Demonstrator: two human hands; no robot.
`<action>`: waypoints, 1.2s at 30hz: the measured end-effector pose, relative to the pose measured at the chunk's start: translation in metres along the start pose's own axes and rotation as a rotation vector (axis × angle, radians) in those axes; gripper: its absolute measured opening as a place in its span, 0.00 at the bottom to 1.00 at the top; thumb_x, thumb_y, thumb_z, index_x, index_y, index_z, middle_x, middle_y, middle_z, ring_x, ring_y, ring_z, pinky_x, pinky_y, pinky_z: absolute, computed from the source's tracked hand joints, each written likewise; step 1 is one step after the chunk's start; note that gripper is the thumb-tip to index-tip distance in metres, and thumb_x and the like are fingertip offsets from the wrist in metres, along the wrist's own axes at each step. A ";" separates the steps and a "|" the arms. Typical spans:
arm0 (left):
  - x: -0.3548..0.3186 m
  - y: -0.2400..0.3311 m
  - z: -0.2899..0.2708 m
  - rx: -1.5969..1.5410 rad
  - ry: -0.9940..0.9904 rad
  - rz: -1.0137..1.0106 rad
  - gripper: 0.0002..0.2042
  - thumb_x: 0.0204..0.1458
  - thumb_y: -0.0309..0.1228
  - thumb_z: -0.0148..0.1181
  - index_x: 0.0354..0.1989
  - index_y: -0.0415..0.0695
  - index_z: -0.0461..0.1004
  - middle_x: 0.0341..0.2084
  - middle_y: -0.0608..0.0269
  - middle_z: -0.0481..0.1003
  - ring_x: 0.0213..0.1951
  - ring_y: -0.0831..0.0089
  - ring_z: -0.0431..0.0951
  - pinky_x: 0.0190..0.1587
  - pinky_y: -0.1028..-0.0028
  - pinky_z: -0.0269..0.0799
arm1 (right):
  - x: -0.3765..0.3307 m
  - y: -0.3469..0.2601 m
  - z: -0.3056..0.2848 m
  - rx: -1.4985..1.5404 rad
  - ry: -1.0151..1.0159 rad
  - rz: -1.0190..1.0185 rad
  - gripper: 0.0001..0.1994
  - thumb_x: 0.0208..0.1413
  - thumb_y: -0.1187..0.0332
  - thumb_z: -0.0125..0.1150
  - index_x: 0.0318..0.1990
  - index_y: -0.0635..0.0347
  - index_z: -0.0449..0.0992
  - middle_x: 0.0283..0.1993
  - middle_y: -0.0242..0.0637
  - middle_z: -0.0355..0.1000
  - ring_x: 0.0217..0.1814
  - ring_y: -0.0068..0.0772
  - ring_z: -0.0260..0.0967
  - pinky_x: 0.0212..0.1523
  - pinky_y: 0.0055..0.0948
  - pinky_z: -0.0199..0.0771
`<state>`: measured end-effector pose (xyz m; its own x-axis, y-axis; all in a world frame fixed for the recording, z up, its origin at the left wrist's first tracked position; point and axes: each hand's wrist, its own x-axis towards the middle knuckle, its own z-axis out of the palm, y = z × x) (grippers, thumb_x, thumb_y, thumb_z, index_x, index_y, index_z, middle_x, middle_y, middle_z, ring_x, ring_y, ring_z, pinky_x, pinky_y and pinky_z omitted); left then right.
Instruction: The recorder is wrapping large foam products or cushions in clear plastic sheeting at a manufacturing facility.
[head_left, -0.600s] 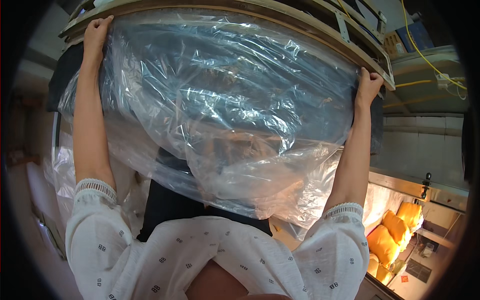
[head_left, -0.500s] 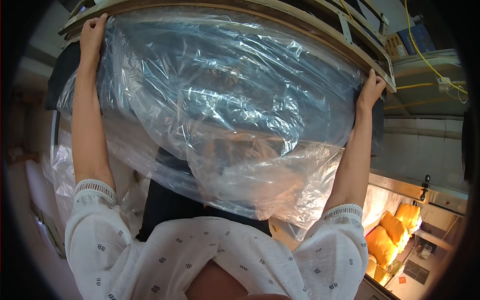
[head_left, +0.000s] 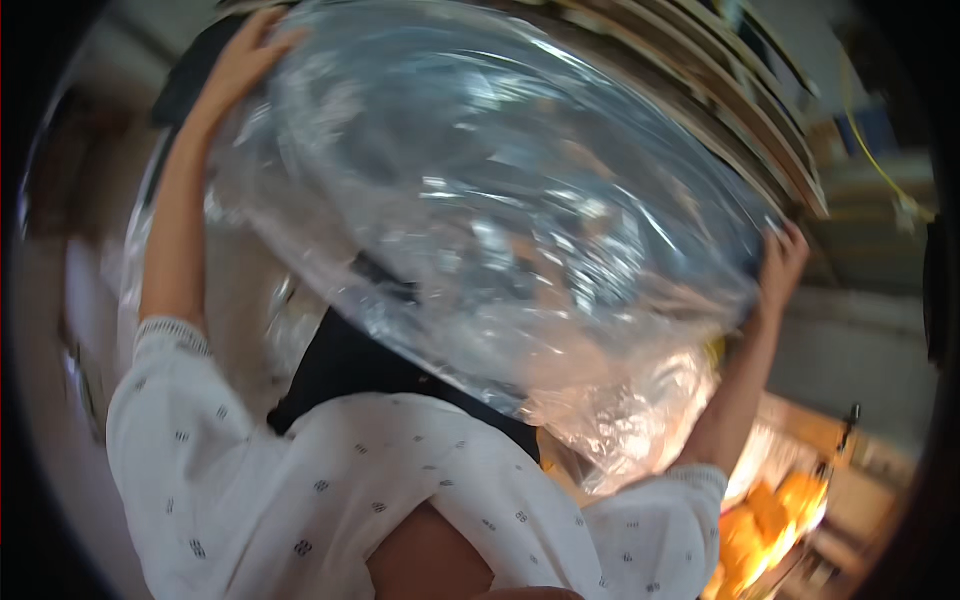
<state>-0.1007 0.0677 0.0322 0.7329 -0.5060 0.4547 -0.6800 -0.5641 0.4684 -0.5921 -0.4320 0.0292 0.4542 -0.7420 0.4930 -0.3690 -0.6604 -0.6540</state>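
A wrinkled sheet of clear plastic film (head_left: 480,190) lies over dark material and spreads across most of the space before me. At its far left edge is my left hand (head_left: 250,55), its fingers apart against the film. My right hand (head_left: 783,265) is beside the film's right edge, with fingers somewhat spread and blurred. The near part of the film hangs in loose folds toward my body. Neither hand shows a clear grip on anything.
Wooden rails (head_left: 700,100) run along the far side, just beyond the film. A yellow cable (head_left: 868,148) hangs at the far right. Bright orange-yellow cushion-like things (head_left: 770,525) are at the lower right.
The view has tilted and blurred. My hands have come away from the wooden rail, the right one lower along the film's edge, and their fingers have loosened. The film has shifted slightly toward me.
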 end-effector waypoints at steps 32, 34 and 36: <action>-0.342 -0.150 0.047 0.159 0.103 -0.393 0.22 0.46 0.37 0.60 0.47 0.38 0.65 0.44 0.55 0.69 0.44 0.56 0.70 0.47 0.65 0.65 | -0.003 -0.146 0.076 -0.468 -0.723 -0.527 0.11 0.56 0.75 0.49 0.45 0.65 0.70 0.47 0.44 0.69 0.51 0.41 0.66 0.47 0.34 0.66; -0.354 -0.190 0.061 -0.081 0.012 -0.475 0.20 0.47 0.35 0.57 0.47 0.38 0.65 0.41 0.55 0.71 0.40 0.59 0.72 0.45 0.65 0.66 | -0.060 -0.276 0.097 -0.441 -0.418 -0.857 0.07 0.57 0.74 0.50 0.40 0.65 0.72 0.38 0.44 0.70 0.40 0.39 0.69 0.42 0.33 0.67; -0.364 -0.186 0.057 -0.314 -0.096 -0.562 0.18 0.49 0.34 0.55 0.47 0.39 0.66 0.38 0.56 0.73 0.37 0.62 0.73 0.43 0.66 0.67 | -0.111 -0.311 0.115 -0.012 -0.664 -0.524 0.06 0.56 0.74 0.49 0.39 0.64 0.72 0.36 0.36 0.69 0.38 0.27 0.66 0.39 0.25 0.65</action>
<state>-0.2397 0.3201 -0.2634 0.9673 -0.2533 0.0133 -0.1553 -0.5499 0.8207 -0.4341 -0.1309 0.1123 0.9498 -0.1201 0.2888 0.0156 -0.9041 -0.4271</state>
